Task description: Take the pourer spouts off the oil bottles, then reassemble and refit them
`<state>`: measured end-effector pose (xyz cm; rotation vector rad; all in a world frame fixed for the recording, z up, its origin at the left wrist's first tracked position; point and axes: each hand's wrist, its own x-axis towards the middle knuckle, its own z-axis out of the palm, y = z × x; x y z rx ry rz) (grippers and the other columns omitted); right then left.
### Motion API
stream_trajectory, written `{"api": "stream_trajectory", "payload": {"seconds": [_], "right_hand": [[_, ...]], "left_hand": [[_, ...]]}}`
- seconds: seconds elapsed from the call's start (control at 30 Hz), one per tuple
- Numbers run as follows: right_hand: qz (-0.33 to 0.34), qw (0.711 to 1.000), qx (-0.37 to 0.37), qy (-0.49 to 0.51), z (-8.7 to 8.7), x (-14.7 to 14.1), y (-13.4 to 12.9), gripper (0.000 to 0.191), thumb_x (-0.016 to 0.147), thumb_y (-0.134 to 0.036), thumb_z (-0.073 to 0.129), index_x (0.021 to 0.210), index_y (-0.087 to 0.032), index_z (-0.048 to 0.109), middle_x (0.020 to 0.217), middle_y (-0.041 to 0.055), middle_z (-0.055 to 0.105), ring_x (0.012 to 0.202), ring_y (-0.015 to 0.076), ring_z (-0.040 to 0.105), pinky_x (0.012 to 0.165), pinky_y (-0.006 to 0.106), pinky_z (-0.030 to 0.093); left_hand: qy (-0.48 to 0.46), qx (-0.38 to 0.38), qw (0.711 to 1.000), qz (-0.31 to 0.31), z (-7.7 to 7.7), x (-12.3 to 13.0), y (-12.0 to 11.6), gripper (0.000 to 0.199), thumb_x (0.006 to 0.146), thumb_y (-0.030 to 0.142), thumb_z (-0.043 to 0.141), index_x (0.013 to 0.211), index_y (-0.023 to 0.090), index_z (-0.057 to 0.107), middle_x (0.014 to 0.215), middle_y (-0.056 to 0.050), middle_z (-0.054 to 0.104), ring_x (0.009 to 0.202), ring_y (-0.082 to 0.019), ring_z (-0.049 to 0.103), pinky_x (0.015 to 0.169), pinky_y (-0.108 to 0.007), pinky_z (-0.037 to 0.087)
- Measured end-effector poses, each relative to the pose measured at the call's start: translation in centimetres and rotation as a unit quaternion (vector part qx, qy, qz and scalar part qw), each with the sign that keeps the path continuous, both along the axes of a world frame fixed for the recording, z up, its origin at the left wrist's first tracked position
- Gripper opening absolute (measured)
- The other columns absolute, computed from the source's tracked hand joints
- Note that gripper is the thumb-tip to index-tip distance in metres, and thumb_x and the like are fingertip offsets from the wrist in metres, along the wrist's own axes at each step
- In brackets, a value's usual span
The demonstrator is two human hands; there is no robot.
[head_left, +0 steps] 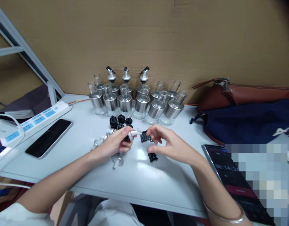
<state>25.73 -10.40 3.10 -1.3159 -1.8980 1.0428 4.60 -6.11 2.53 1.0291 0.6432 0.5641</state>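
My left hand (118, 141) is closed around a silver pourer spout (134, 133), its curved tip pointing right. Just right of the tip, my right hand (171, 145) hovers with thumb and fingers apart; nothing shows between them. Beside its fingertips lies a row of black levers (144, 137), partly hidden by the hand. Small black pieces (153, 157) sit in a heap under the right thumb. Several black ribbed stoppers (121, 118) stand beyond my left hand. More silver spouts (117, 160) lie around and beneath that hand, partly covered.
Glass bottles with steel sleeves (142, 103) stand along the back; three silver pourers with black levers (144, 74) top rear ones. A power strip (38, 121) and a phone (49, 138) lie left. At right are a tablet showing a timer (226, 169) and a navy-and-brown bag (243, 121).
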Motion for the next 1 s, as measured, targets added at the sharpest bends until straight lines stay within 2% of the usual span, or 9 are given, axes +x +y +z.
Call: {"api": "stream_trajectory", "payload": {"seconds": [0.17, 0.23, 0.3, 0.37, 0.5, 0.57, 0.67, 0.8, 1.0], "right_hand": [[0.012, 0.995, 0.101, 0.010, -0.8, -2.4, -0.6, 0.020, 0.088, -0.038, 0.061, 0.092, -0.020, 0.054, 0.076, -0.0011, 0.055, 0.065, 0.0127, 0.048, 0.061, 0.023, 0.037], [0.005, 0.993, 0.117, -0.016, -1.2, -3.1, -0.7, 0.015, 0.093, -0.033, 0.053, 0.087, -0.020, 0.052, 0.072, -0.0018, 0.054, 0.059, 0.0115, 0.046, 0.057, 0.023, 0.034], [-0.025, 0.992, 0.119, -0.017, -1.2, -3.4, -0.8, 0.015, 0.094, -0.032, 0.049, 0.086, -0.020, 0.050, 0.066, -0.0034, 0.051, 0.054, 0.0109, 0.041, 0.055, 0.023, 0.031], [-0.050, 0.995, 0.084, 0.022, -1.0, -3.6, -0.9, 0.019, 0.095, -0.036, 0.046, 0.085, -0.020, 0.048, 0.061, -0.0050, 0.046, 0.051, 0.0103, 0.038, 0.052, 0.023, 0.029], [-0.015, 0.982, -0.068, 0.176, -0.7, -3.7, -1.2, 0.041, 0.097, -0.052, 0.038, 0.070, -0.020, 0.042, 0.052, -0.0071, 0.039, 0.044, 0.0081, 0.032, 0.046, 0.021, 0.028], [0.027, 0.962, -0.140, 0.234, -0.6, -3.7, -1.2, 0.047, 0.094, -0.057, 0.040, 0.066, -0.020, 0.039, 0.049, -0.0076, 0.039, 0.040, 0.0067, 0.031, 0.043, 0.021, 0.027], [0.078, 0.932, -0.213, 0.282, -0.7, -3.7, -1.3, 0.045, 0.091, -0.057, 0.049, 0.068, -0.019, 0.044, 0.048, -0.0065, 0.046, 0.037, 0.0057, 0.036, 0.042, 0.020, 0.027], [0.098, 0.910, -0.268, 0.302, -0.8, -3.5, -1.1, 0.043, 0.088, -0.055, 0.054, 0.069, -0.016, 0.050, 0.046, -0.0060, 0.050, 0.035, 0.0046, 0.038, 0.043, 0.020, 0.026], [0.087, 0.870, -0.330, 0.356, -1.1, -3.4, -0.8, 0.040, 0.081, -0.052, 0.066, 0.069, -0.016, 0.052, 0.048, -0.0072, 0.046, 0.036, 0.0043, 0.036, 0.040, 0.020, 0.025]], "left_hand": [[0.088, 0.020, 0.992, -0.090, -0.6, -0.3, -0.5, 0.056, 0.078, 0.075, 0.049, 0.081, 0.018, 0.046, 0.053, 0.010, 0.025, 0.044, -0.005, 0.016, 0.040, -0.016, 0.014], [0.119, 0.068, 0.989, -0.057, -0.9, -0.5, -0.7, 0.054, 0.084, 0.073, 0.040, 0.088, 0.019, 0.047, 0.058, 0.008, 0.032, 0.045, -0.006, 0.024, 0.042, -0.017, 0.020], [0.149, 0.186, 0.971, 0.010, -1.3, -0.9, -0.6, 0.050, 0.089, 0.069, 0.033, 0.097, 0.021, 0.046, 0.064, 0.005, 0.041, 0.051, -0.009, 0.034, 0.047, -0.019, 0.029], [0.169, 0.361, 0.915, 0.068, -1.5, -1.2, -0.4, 0.044, 0.094, 0.062, 0.031, 0.100, 0.021, 0.044, 0.069, 0.004, 0.046, 0.055, -0.010, 0.041, 0.051, -0.021, 0.034], [0.196, 0.671, 0.710, 0.089, -1.5, -1.6, 0.0, 0.035, 0.098, 0.051, 0.031, 0.099, 0.019, 0.044, 0.070, 0.002, 0.052, 0.056, -0.013, 0.047, 0.055, -0.024, 0.037], [0.205, 0.748, 0.624, 0.095, -1.2, -1.5, 0.1, 0.037, 0.099, 0.049, 0.025, 0.099, 0.018, 0.044, 0.072, 0.000, 0.056, 0.055, -0.014, 0.048, 0.055, -0.026, 0.038], [0.193, 0.801, 0.558, 0.096, -0.8, -1.2, 0.1, 0.040, 0.101, 0.047, 0.018, 0.094, 0.017, 0.044, 0.068, -0.001, 0.056, 0.053, -0.015, 0.046, 0.054, -0.026, 0.036], [0.182, 0.818, 0.537, 0.094, -0.7, -1.2, 0.1, 0.046, 0.101, 0.049, 0.018, 0.076, 0.019, 0.043, 0.056, 0.002, 0.049, 0.048, -0.014, 0.043, 0.051, -0.027, 0.032], [0.187, 0.788, 0.583, 0.063, -0.9, -1.1, -0.1, 0.052, 0.102, 0.043, 0.016, 0.063, 0.020, 0.040, 0.052, 0.003, 0.046, 0.045, -0.012, 0.041, 0.050, -0.027, 0.030]]}}
